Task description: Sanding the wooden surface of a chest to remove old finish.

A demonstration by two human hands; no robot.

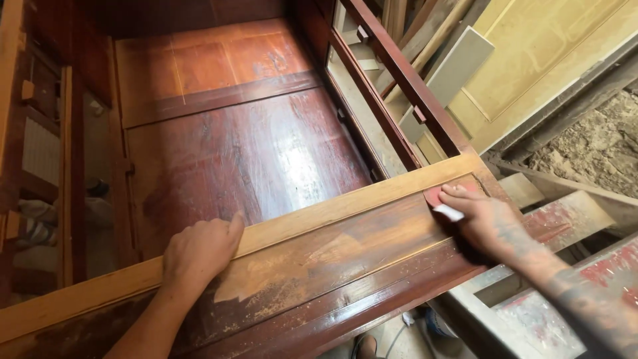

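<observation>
The sandpaper piece [444, 203], reddish with a pale underside showing at its near edge, lies flat under the fingers of the right hand [480, 218], pressed against the far-right end of the wooden cabinet rail [332, 239], just short of the corner where the frame's side piece joins. The right hand is curled over it, fingertips bearing down, which suits rubbing the finish off the surface rather than lifting anything. Back along the rail from that hand, the red-brown varnish is already worn to bare pale wood in patches, with light dust scattered over it. The left hand [199, 249] sits further along the same rail, loosely closed with knuckles up and thumb stretched along the pale upper strip [372, 193]; it holds nothing and seems to steady the piece. Beyond both hands the glossy red back panel [252, 153] forms the cabinet's interior. Past the right hand, boards and a yellowish door panel [531, 60] lean together.
</observation>
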